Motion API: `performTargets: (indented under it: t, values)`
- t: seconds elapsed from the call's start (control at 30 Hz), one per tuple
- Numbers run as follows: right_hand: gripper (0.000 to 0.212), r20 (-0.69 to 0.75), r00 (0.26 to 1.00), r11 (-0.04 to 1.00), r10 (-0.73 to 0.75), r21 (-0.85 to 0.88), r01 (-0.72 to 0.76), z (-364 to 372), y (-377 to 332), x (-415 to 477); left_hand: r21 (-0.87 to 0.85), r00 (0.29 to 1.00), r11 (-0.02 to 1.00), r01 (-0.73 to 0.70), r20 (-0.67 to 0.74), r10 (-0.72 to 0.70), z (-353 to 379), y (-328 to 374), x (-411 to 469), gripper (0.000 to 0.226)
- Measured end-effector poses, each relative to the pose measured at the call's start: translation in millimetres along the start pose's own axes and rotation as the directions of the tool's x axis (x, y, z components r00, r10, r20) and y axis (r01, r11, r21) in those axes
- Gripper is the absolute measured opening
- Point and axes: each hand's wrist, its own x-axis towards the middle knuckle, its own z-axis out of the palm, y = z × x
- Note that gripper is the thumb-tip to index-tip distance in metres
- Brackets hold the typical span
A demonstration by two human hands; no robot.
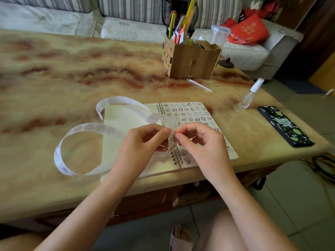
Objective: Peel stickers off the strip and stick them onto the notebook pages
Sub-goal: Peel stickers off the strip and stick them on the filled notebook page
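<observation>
Two hands meet over the spiral binding (160,108) of an open notebook (125,116) that lies at the near edge of a marbled desk (72,73). The left hand (145,140) has a narrow grip, thumb and forefinger pinching the white sticker strip (85,128). The right hand (201,140) pinches the same strip just beside it, fingertips almost touching the left's; whether it has a sticker or only the backing between them is too blurred to tell. The strip's long tail curls in loose loops, one lying on the desk left of the notebook and one arching over the blank left page. The right page carries rows of small cartoon stickers (188,115), its lower part hidden behind the hands. Behind the notebook stands a wooden organiser box (192,60) stuffed with pens and scissors (173,19), with a clear pen (199,85) and a rubber band (216,84) lying in front of it. To the right, well apart from the notebook, are a small clear spray bottle (251,94) and a phone (285,125) in a dark case with green spots. A striped sofa (126,31) beyond the desk holds a red bag (248,30) and a plastic container (220,34).
</observation>
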Motion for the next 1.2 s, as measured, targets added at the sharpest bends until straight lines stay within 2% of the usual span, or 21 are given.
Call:
performTargets:
  t: [0.13,0.27,0.47,0.6,0.67,0.73,0.83,0.9,1.2]
  values:
    - [0.006,0.031,0.996,0.995,0.08,0.05,-0.081,-1.4,0.3,0.8,0.011,1.0,1.0,-0.005,-0.009,0.005,0.2,-0.3,-0.2,0.014]
    - [0.003,0.052,0.993,0.994,0.102,0.02,-0.103,-3.1,-0.6,-1.2,0.009,1.0,1.0,0.009,-0.003,-0.009,1.4,0.1,-1.0,0.014]
    - [0.002,0.062,0.998,0.983,-0.024,-0.178,0.034,-1.6,-3.4,-2.6,0.003,0.999,0.999,0.049,-0.01,-0.049,0.8,-0.7,-0.3,0.016]
    - [0.003,0.051,0.997,0.986,-0.049,-0.158,0.057,-3.8,-5.0,-3.9,-0.018,0.997,0.997,0.075,-0.017,-0.075,-0.4,-1.6,0.5,0.019]
    - [0.003,0.055,0.999,0.997,0.004,-0.073,0.0,-9.8,-8.2,-4.5,-0.008,0.996,0.997,0.079,-0.029,-0.079,-1.5,-2.5,1.3,0.02]
    - [0.005,0.093,0.988,0.993,0.122,-0.013,-0.121,-20.6,-9.2,-4.0,0.01,0.996,0.997,0.078,-0.05,-0.078,-2.7,-3.6,2.3,0.02]
    - [0.007,0.168,0.937,0.952,0.308,-0.055,-0.303,-39.0,-2.9,-4.6,0.04,0.995,0.996,0.078,-0.064,-0.075,-3.6,-4.5,2.9,0.019]
    - [0.006,0.166,0.902,0.917,0.398,-0.096,-0.387,-47.7,2.3,-7.2,0.045,0.995,0.996,0.081,-0.063,-0.078,-2.9,-4.8,2.8,0.019]
    - [0.004,0.118,0.878,0.883,0.464,-0.143,-0.447,-45.9,9.0,-8.0,0.06,0.993,0.993,0.099,-0.067,-0.095,-2.4,-7.1,3.6,0.019]
